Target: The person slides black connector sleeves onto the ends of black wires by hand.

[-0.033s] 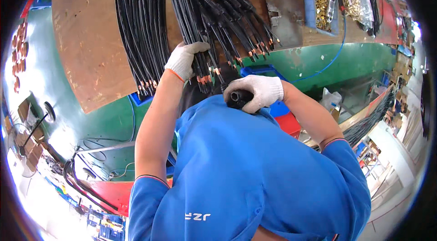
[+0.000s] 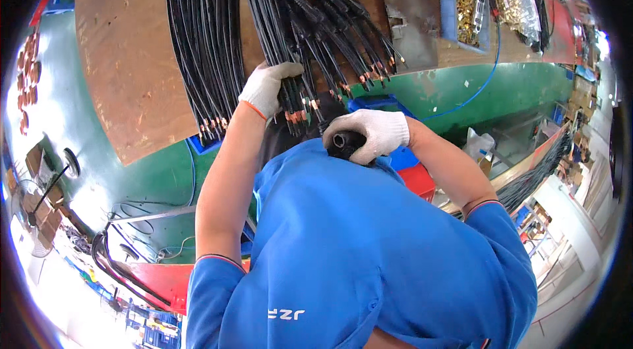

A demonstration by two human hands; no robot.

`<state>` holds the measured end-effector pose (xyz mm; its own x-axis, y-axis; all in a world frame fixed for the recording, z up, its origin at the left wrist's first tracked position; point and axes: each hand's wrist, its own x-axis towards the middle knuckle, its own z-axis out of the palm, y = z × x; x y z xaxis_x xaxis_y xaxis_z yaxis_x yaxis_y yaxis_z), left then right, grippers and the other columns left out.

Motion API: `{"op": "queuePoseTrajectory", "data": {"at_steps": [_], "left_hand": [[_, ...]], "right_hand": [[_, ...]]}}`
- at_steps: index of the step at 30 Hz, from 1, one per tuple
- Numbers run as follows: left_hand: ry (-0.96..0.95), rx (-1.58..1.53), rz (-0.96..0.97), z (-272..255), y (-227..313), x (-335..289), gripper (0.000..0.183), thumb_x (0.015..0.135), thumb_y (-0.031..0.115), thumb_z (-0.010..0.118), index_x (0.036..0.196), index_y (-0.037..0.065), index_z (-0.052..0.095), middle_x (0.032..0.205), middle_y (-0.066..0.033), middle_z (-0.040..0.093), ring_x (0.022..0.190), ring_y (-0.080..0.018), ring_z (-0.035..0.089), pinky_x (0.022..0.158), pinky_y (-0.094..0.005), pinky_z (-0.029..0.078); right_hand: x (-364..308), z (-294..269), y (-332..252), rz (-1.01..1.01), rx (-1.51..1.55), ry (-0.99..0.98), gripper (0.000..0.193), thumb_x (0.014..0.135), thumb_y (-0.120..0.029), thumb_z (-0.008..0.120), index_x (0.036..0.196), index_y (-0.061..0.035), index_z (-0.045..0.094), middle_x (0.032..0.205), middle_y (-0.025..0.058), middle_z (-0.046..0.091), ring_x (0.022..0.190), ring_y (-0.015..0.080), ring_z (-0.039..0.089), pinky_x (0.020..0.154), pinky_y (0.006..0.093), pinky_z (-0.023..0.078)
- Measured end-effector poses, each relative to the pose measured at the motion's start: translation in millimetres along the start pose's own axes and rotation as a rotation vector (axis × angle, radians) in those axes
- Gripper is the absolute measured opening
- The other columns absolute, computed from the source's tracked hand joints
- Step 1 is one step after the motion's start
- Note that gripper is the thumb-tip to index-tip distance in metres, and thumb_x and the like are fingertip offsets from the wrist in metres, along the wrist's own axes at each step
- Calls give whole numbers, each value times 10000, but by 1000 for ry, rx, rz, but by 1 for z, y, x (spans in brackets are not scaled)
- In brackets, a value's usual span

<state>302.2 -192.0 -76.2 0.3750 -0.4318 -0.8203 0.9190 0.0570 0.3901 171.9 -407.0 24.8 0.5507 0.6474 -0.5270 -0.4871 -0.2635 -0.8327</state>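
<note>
My left hand [image 2: 265, 88], in a white knit glove, is closed around a bundle of black cables [image 2: 273, 26] just above their bare copper ends. Its thumb lies across the top of them. My right hand [image 2: 379, 133], gloved the same way, grips a black cylindrical tool [image 2: 344, 143] close to my blue shirt. One round, hollow end of the tool faces up toward me. Its far end sits near the copper tip of one cable [image 2: 315, 106]; whether they touch, I cannot tell.
Another row of black cables [image 2: 210, 46] hangs over the edge of the brown tabletop [image 2: 125, 52] at left. At far right are a dark metal plate [image 2: 410, 23], a blue bin [image 2: 448, 3] of brass fittings and a clear bag [image 2: 521, 9] of fittings. A blue hose [image 2: 484, 88] droops there.
</note>
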Motion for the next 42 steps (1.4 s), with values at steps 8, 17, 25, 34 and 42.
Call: {"op": "queuePoseTrajectory", "data": {"at_steps": [8, 17, 25, 34, 42], "left_hand": [[52, 86, 45, 12, 8, -16, 336, 832, 82, 780, 1143, 3, 684, 970, -115, 739, 806, -241, 741, 770, -397, 625], [3, 103, 28, 5, 2, -7, 353, 832, 86, 774, 1160, -12, 688, 1024, -138, 743, 895, -255, 738, 832, -406, 604], [33, -13, 43, -12, 8, -16, 334, 1007, 244, 670, 1163, -51, 686, 1038, -125, 756, 894, -220, 743, 805, -347, 602], [-83, -204, -26, -24, 10, -20, 260, 998, 260, 665, 1049, 7, 698, 867, -107, 725, 689, -212, 708, 639, -334, 608], [-57, -10, 98, 2, -4, -10, 359, 903, 79, 745, 1239, -31, 678, 1084, -124, 751, 947, -228, 733, 852, -368, 592]], "right_hand": [[7, -17, -2, 121, 169, -144, 556, 685, -155, 777, 1219, -23, 697, 1117, 69, 736, 1040, 157, 669, 971, 326, 538], [48, -49, -6, 149, 51, -80, 579, 683, -134, 751, 1244, -7, 687, 1096, 75, 743, 1010, 141, 658, 965, 316, 527], [104, -115, -24, 218, 113, 71, 485, 738, -91, 734, 1210, 4, 677, 976, 53, 708, 923, 129, 652, 786, 301, 549], [129, -125, -2, -5, 272, 436, 394, 779, -109, 733, 1163, -43, 676, 1018, 53, 690, 944, 144, 627, 907, 294, 507], [123, -46, 19, 9, 553, 858, 601, 822, -61, 765, 1394, -1, 587, 1118, 62, 706, 1046, 169, 657, 995, 329, 512]]}}
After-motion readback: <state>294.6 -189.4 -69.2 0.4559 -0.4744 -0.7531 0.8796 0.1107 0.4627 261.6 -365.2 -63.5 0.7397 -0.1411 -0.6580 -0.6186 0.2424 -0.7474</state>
